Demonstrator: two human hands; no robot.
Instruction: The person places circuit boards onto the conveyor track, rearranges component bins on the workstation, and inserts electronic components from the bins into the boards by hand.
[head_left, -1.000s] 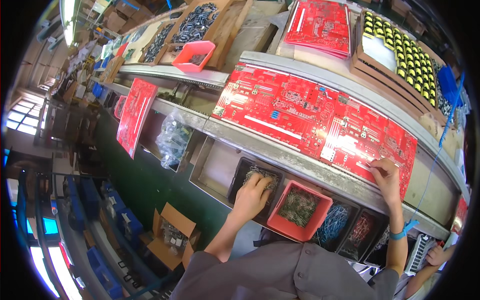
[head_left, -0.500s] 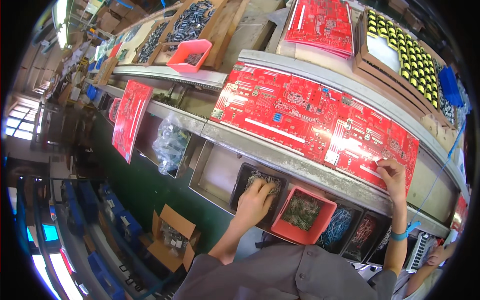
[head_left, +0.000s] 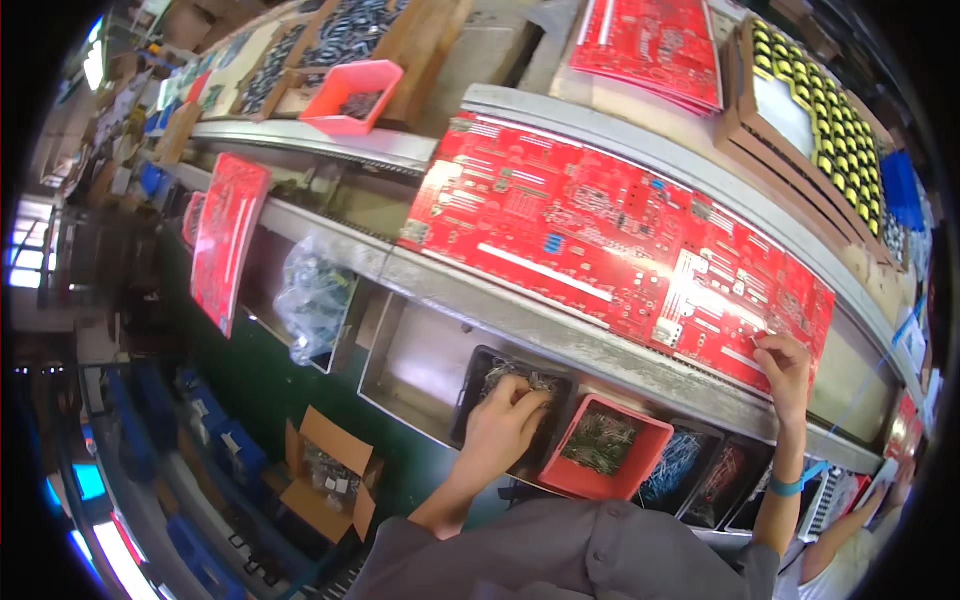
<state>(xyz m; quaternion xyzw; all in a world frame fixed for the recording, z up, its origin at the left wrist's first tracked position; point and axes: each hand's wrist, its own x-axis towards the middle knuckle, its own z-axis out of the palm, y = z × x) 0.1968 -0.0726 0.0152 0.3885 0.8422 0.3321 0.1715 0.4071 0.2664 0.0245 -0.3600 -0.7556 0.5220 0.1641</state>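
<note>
My left hand [head_left: 505,425] is at a black bin [head_left: 465,405] of thin, pale wire-leaded parts [head_left: 545,381]. Its fingertips are pinched together over the heap, and what lies between them is too small to make out. A red circuit board [head_left: 600,215] lies flat along the metal rails, with blue parts [head_left: 553,243] fitted on it. Above the board's right end, near its front edge, my right hand [head_left: 786,380] pinches thumb against forefinger. A tiny pale bit shows at those fingertips, its kind unclear. A blue-green band [head_left: 785,487] circles the right wrist.
Right of the black bin sit a red bin [head_left: 610,445] and dark bins of blue [head_left: 675,465] and red wire parts [head_left: 725,475]. More red boards [head_left: 650,50] are stacked behind. Another board [head_left: 228,240] leans at left. A co-worker's arm [head_left: 850,525] shows at lower right.
The whole view has shifted a little, moving the bench leftward in the picture. My left fingers are drawn closer together over the bin; the right hand stays above the board.
</note>
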